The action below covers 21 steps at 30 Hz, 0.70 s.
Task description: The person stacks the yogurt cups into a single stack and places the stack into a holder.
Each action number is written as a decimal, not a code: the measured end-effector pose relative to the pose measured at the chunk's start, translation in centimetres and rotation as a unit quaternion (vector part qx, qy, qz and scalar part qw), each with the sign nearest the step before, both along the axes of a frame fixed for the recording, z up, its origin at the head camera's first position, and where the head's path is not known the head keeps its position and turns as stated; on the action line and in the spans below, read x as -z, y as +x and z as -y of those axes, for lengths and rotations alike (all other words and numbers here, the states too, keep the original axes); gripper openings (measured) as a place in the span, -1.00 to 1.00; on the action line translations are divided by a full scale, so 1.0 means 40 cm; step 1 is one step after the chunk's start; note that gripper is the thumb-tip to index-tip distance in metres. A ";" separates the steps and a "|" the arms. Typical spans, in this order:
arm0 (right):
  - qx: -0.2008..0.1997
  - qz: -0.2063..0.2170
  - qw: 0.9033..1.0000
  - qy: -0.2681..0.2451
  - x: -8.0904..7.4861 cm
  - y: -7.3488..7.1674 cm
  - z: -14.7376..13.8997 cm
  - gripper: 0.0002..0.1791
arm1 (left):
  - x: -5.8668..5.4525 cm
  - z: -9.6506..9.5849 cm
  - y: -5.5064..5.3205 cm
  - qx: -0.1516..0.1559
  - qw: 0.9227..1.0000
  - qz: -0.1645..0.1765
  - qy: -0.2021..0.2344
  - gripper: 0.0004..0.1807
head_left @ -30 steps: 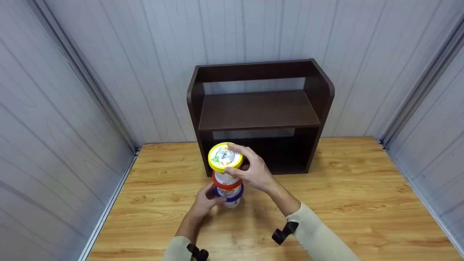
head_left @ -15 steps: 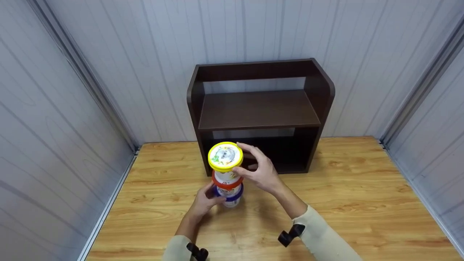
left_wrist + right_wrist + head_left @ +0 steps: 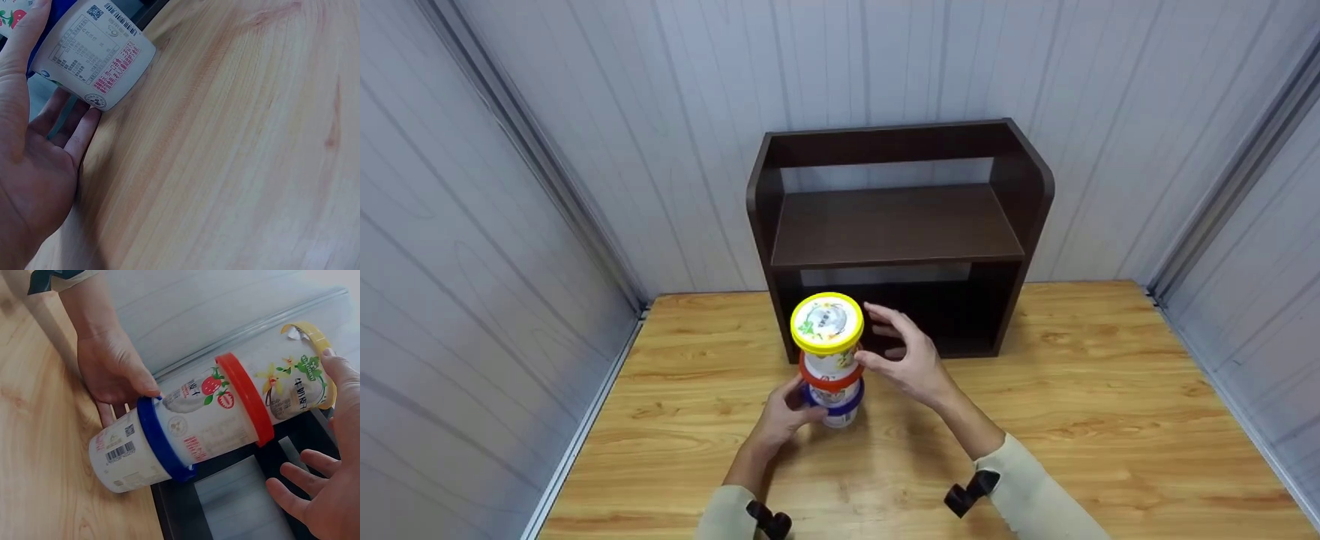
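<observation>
Three white yogurt tubs stand stacked upright on the wooden tabletop. The yellow-lidded tub is on top, the red-lidded tub in the middle and the blue-lidded tub at the bottom. My left hand holds the bottom tub from the left, thumb at its blue lid and fingers around its far side. Beside the top tub, at the right, my right hand is spread with its fingers apart. Its thumb lies close to the yellow lid in the right wrist view; whether it touches, I cannot tell.
A dark brown two-level shelf stands behind the stack, against the pale panelled wall. Side walls bound the wooden tabletop at left and right. A black wrist mount sits on my right sleeve.
My right hand has let go of the yellow-lidded tub's lid and drawn back a little to the right, its fingers spreading. The stack and my left hand have stayed in place.
</observation>
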State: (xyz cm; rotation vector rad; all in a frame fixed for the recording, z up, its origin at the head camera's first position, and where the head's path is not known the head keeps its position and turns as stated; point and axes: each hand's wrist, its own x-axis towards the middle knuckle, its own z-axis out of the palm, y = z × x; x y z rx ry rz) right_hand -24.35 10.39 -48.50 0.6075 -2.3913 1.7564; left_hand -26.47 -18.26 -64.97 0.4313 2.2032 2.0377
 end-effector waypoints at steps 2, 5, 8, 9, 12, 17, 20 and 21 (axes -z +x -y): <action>0.001 0.003 1.000 0.001 0.007 0.001 -0.003 -0.19 | -0.038 -0.009 0.018 -0.002 1.000 0.006 -0.014 -0.05; 0.002 0.008 1.000 0.002 0.016 0.002 -0.006 -0.18 | -0.054 -0.015 0.023 -0.004 0.999 0.034 -0.021 -0.08; 0.001 0.010 1.000 -0.001 0.028 0.004 -0.009 -0.17 | -0.062 -0.017 0.028 -0.004 0.999 0.042 -0.016 -0.08; 0.001 0.012 1.000 -0.002 0.032 0.005 -0.010 -0.16 | -0.052 -0.013 0.023 -0.001 0.999 0.033 -0.016 -0.09; -0.004 0.020 1.000 -0.007 0.051 0.004 -0.015 -0.12 | -0.049 -0.008 0.024 0.007 1.000 0.007 -0.020 -0.07; -0.012 0.039 0.999 -0.007 0.084 0.005 -0.020 -0.05 | -0.004 0.007 0.002 0.012 1.000 -0.006 -0.022 -0.08; -0.017 0.048 0.999 -0.008 0.099 0.008 -0.019 -0.04 | -0.016 0.004 0.009 0.015 1.000 -0.005 -0.022 -0.08; -0.020 0.052 0.998 -0.010 0.105 0.009 -0.019 -0.03 | -0.028 0.001 0.015 0.017 1.000 0.000 -0.021 -0.07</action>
